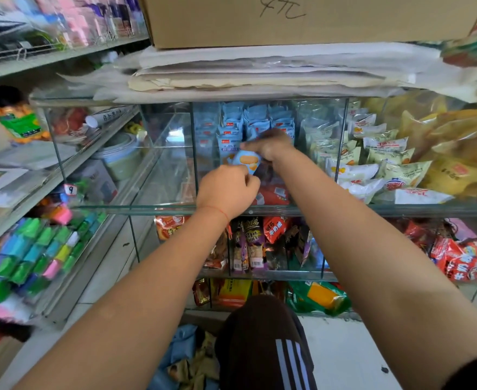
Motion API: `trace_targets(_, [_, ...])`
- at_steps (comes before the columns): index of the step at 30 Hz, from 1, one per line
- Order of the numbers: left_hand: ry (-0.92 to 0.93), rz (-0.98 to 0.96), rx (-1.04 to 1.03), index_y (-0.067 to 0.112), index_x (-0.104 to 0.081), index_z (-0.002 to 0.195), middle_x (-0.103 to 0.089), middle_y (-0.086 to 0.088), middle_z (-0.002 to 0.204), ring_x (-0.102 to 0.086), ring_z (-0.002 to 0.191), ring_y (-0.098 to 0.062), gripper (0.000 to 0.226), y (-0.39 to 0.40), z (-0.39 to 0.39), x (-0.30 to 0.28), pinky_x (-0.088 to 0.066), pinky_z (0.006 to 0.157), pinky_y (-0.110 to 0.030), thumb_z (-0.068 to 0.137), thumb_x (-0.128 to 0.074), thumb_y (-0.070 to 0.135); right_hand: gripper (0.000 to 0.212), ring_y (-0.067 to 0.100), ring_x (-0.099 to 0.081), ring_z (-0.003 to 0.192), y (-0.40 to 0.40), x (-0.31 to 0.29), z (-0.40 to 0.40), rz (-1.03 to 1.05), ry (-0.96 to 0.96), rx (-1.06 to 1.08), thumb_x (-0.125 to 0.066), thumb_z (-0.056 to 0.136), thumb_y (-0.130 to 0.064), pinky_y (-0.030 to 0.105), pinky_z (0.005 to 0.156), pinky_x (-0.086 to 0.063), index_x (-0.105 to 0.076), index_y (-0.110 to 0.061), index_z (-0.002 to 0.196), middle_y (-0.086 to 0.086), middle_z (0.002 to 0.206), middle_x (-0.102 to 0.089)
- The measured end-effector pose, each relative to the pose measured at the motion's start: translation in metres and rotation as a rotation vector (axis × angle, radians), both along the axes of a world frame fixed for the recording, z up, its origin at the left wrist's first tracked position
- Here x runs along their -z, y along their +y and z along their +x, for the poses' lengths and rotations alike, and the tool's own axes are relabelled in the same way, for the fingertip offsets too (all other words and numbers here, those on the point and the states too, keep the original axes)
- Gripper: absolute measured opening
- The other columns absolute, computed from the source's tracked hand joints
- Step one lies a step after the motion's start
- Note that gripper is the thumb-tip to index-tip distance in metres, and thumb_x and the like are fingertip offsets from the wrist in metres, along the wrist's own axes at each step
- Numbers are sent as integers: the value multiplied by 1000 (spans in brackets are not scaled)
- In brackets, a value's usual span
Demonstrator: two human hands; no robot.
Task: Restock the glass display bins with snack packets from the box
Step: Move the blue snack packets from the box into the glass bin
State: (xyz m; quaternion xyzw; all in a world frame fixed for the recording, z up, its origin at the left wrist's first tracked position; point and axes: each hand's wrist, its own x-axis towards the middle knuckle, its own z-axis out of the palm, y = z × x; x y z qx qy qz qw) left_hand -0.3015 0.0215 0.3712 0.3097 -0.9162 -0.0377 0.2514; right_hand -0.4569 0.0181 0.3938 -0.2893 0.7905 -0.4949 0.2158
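Packet (247,161): pale blue, biscuit picture, lower edge hidden by left hand (229,190); pinched by both hands, right hand (271,146) above. Bin (193,153): glass.

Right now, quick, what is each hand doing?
Left hand: fingers curled at the bottom edge of the blue snack packet; whether it grips it cannot be told.
Right hand: fingers pinch the blue snack packet at its top.
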Motion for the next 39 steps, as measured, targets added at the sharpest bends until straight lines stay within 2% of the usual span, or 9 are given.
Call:
trace_targets(2, [-112,7,53,13,-64,71,-55,-6,70,-55,72,-29,38,-1,1,-1,-35,58,-30,90,-44,39,71,22,-56,120,-8,-4,8,-20,130,-11,-82,73,-35,29,101,-45,-52,-9,131,6,133,-57])
trace_targets(5, [-181,48,127,15,-47,55,-47,-3,61,-52,71,-28,46,-3,2,0,-30,55,-30,91,-43,43,59,19,-56,112,-21,1,17,21,267,-60,-80,76,-30,21,88,-41,-53,-11,125,6,127,-58])
trace_targets(8, [-178,57,171,21,-38,50,-39,1,58,-48,71,-25,46,-3,3,0,-27,54,-31,91,-44,41,60,17,-54,101,-28,17,18,60,272,-144,-80,76,-21,28,86,-46,-48,-9,125,6,122,-58])
trace_targets(13, [-137,94,204,23,-37,49,-42,0,60,-49,69,-24,44,-4,3,1,-30,54,-30,90,-45,39,55,27,-57,110,-26,26,16,132,326,-189,-75,81,-29,37,93,-48,-52,-3,123,11,120,-60])
trace_targets(21, [-117,70,207,22,-40,49,-47,-2,63,-45,68,-21,44,-7,2,4,-36,57,-30,89,-45,40,16,26,-62,93,-22,23,15,116,322,-207,-68,84,-13,42,86,-53,-57,-8,95,10,96,-63])
trace_targets(25, [-128,46,210,22,-40,50,-46,-3,64,-44,71,-22,44,-8,2,5,-36,57,-30,90,-44,39,36,29,-64,97,-21,24,16,63,221,-165,-65,83,-5,45,84,-56,-54,-6,118,14,108,-64])
trace_targets(30, [-149,-9,188,18,-51,60,-51,-6,69,-41,74,-22,36,-6,2,4,-32,57,-30,90,-44,37,45,23,-56,92,-7,13,22,14,130,-93,-63,85,-11,31,77,-46,-49,-5,128,10,102,-59])
trace_targets(34, [84,-226,233,22,-37,54,-45,2,57,-51,54,-23,30,4,31,9,-28,49,-23,80,-48,33,12,21,-58,85,21,-4,43,-88,302,28,-56,89,-17,25,69,-42,-63,-11,97,4,92,-65])
trace_targets(39, [275,-224,148,20,-44,53,-50,3,51,-47,47,-18,29,9,124,49,-23,48,-21,81,-49,28,8,15,-49,60,50,-1,125,-352,544,-52,-52,88,-18,27,58,-37,-57,-19,82,-8,58,-49])
